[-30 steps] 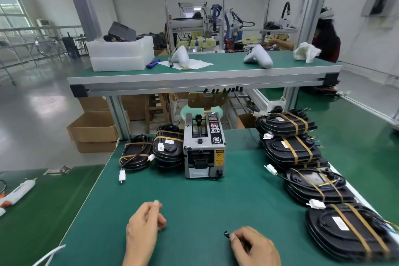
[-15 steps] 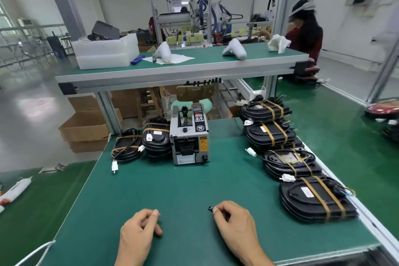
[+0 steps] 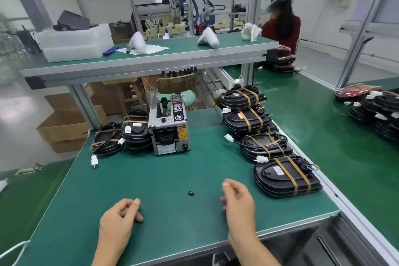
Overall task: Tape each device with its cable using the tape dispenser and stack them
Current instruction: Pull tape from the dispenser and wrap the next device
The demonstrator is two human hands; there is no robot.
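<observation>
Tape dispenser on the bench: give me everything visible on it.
The tape dispenser is a boxy grey machine, metal by the look, standing upright on the green mat at the back middle of the bench. Its black top panel carries small buttons and a display. The front has a dark outlet slot, a yellow warning label and a black knob low on the right. A dark roller shows in the top channel. No hand touches it; a taped black device sits close against its left side.
</observation>
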